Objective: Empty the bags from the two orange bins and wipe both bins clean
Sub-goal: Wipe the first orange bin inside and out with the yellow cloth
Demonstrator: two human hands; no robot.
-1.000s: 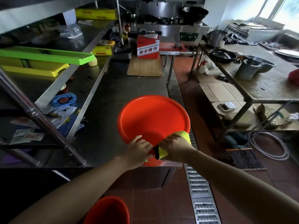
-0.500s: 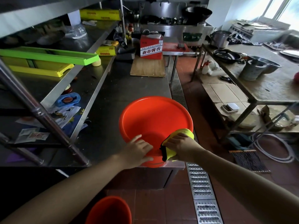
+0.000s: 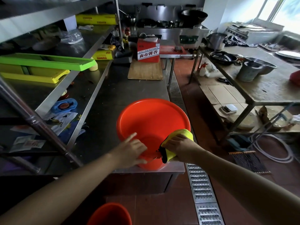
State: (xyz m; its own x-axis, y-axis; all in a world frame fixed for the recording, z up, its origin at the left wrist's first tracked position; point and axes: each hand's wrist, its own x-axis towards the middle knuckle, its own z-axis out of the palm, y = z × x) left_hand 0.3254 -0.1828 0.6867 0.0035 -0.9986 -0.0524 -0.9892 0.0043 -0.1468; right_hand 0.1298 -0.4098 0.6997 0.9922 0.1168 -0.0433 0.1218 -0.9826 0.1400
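In the head view, a round orange plastic bin (image 3: pixel 151 127) stands at the near end of the long stainless steel counter (image 3: pixel 116 98), its mouth open and no bag visible inside, which suggests the emptying is done for this one. The left hand (image 3: pixel 131 150) grips the near rim, thumb outside, most fingers curled over the edge and the forefinger pointing free, apparently to steady the bin against rubbing. The right hand (image 3: pixel 178 146) clutches a folded yellow microfibre cloth (image 3: pixel 177 143), pressing it over the rim's right side. A second orange plastic bin (image 3: pixel 110 214) waits on the red tiled floor (image 3: pixel 162 208) below, probably next.
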